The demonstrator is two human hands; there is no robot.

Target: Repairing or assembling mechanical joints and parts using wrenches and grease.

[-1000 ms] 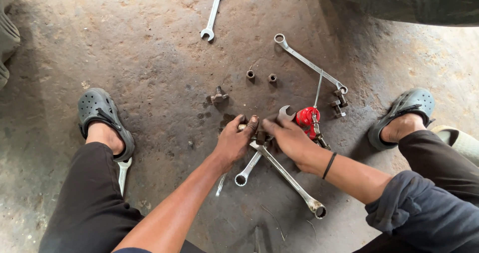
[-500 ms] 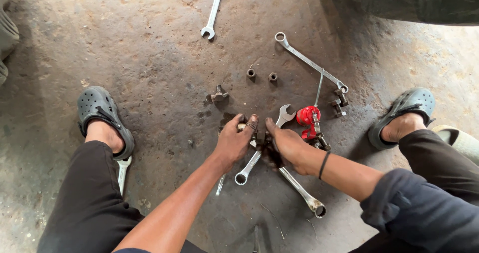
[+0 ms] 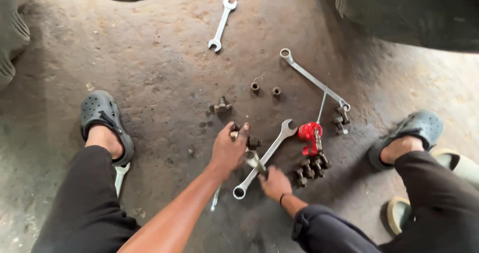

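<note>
While the left hand [image 3: 228, 151] clamped its fingers on a small bolt-like part [image 3: 253, 143], the right hand [image 3: 274, 182], just below it, gripped a wrench handle [image 3: 255, 162]. Holding the part steady mattered most; slipping seemed likely.

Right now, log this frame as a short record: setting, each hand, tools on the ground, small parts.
setting: person squatting over a stained concrete floor, dark clogs on both feet
left hand: left hand gripping a small dark metal part
right hand: right hand low by the combination wrench; grip unclear
other tools: open-end wrench far up; long ring spanner at right
small parts: two nuts; cluster of bolts; red-bodied tool
</note>
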